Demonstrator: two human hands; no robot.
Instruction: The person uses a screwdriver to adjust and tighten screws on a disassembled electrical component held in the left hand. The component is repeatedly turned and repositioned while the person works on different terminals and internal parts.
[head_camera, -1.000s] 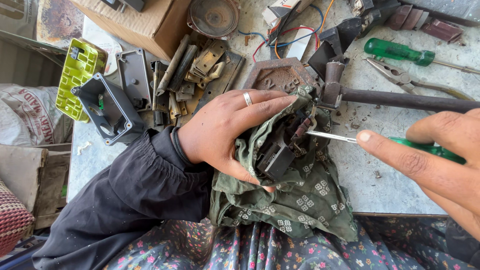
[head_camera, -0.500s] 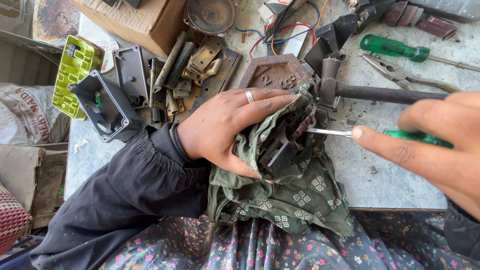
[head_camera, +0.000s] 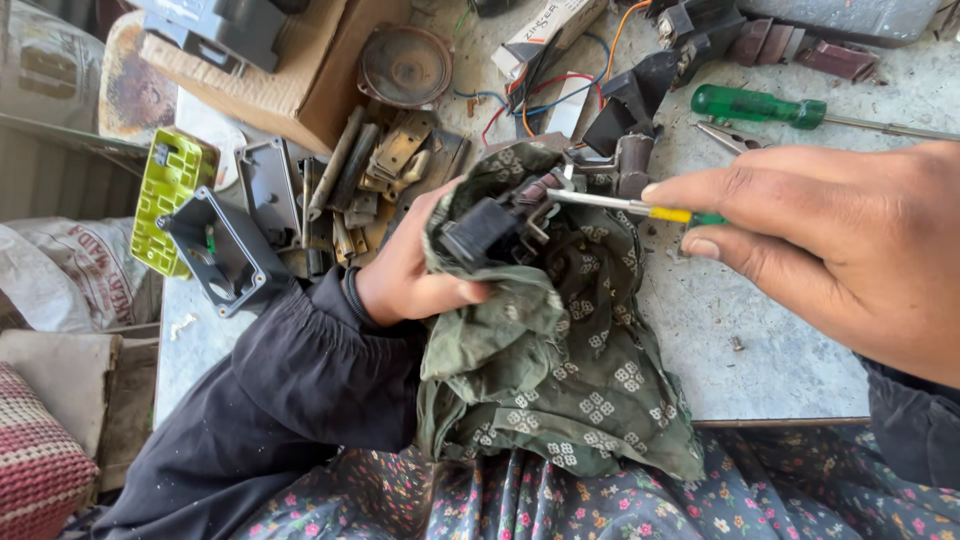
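cloth: green patterned cloth hangs over the near tabletop edge, bunched around the work.
left hand: left hand at 9 o'clock of the cloth, grip clamped on the cloth and the black electrical part wrapped in it.
right hand: right hand at 3 o'clock, grip closed on a yellow-green screwdriver, tip touching the part.
risk: judged, the tip could slip off and jab the left fingers; the loose cloth gives poor hold.
far: spare green screwdriver at 1 o'clock, cardboard box at 11 o'clock.
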